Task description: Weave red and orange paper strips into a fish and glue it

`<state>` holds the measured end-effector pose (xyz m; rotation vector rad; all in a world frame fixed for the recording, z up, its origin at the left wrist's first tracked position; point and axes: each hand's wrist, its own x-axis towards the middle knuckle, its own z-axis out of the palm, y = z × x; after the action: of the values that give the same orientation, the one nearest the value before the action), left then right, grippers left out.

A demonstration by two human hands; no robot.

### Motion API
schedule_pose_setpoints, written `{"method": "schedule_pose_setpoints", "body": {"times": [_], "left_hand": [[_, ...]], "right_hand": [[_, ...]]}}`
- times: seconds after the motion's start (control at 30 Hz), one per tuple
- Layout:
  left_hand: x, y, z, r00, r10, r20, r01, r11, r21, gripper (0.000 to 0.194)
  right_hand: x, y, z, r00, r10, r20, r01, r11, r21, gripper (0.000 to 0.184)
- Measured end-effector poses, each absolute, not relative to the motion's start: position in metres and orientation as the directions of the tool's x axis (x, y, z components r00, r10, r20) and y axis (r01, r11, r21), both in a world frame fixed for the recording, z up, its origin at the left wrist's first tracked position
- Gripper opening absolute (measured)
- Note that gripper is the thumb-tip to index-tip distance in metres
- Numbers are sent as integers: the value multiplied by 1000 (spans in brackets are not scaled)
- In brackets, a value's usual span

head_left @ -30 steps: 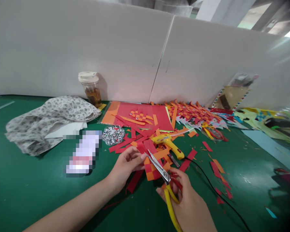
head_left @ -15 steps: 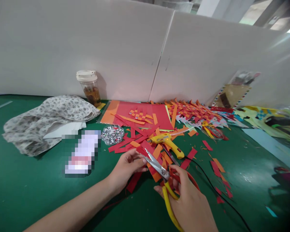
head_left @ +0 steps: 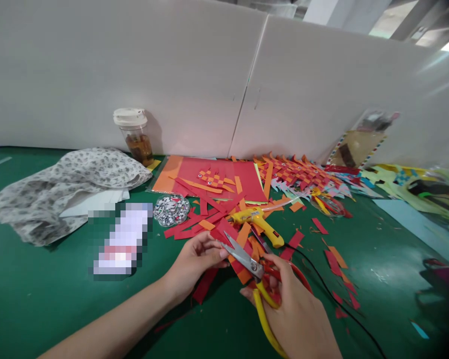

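Observation:
In the head view, my right hand (head_left: 290,299) is closed round the handles of a pair of scissors (head_left: 243,259), one handle yellow and one red. The blades stand slightly apart and point up and left. My left hand (head_left: 200,257) pinches at the blade tips; whatever is between its fingers is too small or hidden to make out. Beneath and behind both hands lies a heap of red and orange paper strips (head_left: 199,291). A yellow glue gun (head_left: 258,220) rests on the heap just beyond the scissors.
A bag of googly eyes (head_left: 171,209), a phone (head_left: 124,239) and a patterned cloth (head_left: 75,182) lie leftward. A drink cup (head_left: 134,137) stands by the white partition (head_left: 194,75). Woven paper fish (head_left: 299,172) lie at the back right. The glue gun's black cord (head_left: 333,294) runs to the lower right.
The view has shifted slightly. The scissors and both hands stay almost in place, with the blades still a little apart near my left fingertips.

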<state>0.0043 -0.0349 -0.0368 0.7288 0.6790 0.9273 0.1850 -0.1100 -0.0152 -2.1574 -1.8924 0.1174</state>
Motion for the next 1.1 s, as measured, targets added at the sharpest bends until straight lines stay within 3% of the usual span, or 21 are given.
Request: {"method": "schedule_pose_setpoints", "body": {"times": [0.47,1.1], "left_hand": [[3,-39,-39,509,853,-117,-511,408,757,16],[3,-37,-42,544,818,-188,-512,501,698,20]], "right_hand": [[178,-109,-13,131,988,86,934,-94,-346,54],[181,-111,-13,68,992,108,943,-28,-331,59]]}}
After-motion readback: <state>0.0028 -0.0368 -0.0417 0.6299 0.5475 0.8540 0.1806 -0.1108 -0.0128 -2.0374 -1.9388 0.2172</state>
